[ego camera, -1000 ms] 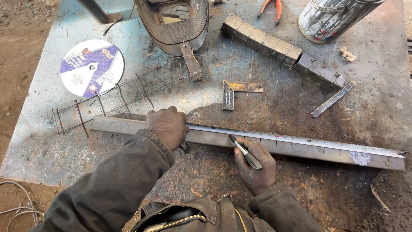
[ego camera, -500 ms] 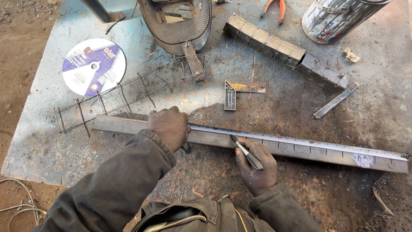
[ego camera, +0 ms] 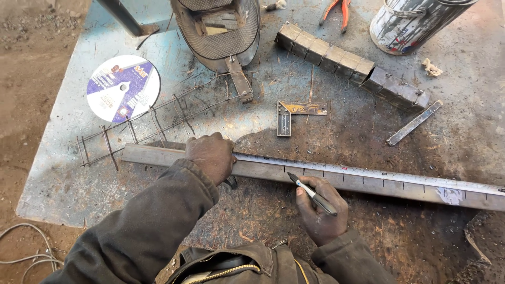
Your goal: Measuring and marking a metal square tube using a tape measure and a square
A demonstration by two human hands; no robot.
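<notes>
A long steel bar (ego camera: 389, 185) lies across a worn metal table (ego camera: 63, 173), with a tape measure blade (ego camera: 368, 172) stretched along its top. My left hand (ego camera: 210, 156) presses flat on the bar and the tape's near end. My right hand (ego camera: 320, 209) grips a black marker (ego camera: 311, 192), its tip touching the bar's front face beside several drawn cross marks.
Behind the bar lie a wire ladder mesh (ego camera: 152, 123), a cutting disc (ego camera: 123, 88), a welding mask (ego camera: 218, 29), a small try square (ego camera: 294, 113), a row of cut tube pieces (ego camera: 347, 63), a flat strip (ego camera: 414, 122), orange pliers (ego camera: 336, 9) and a paint can (ego camera: 407, 21).
The view has shifted slightly. Both hands stay on the bar; the marker tip remains at about the same spot.
</notes>
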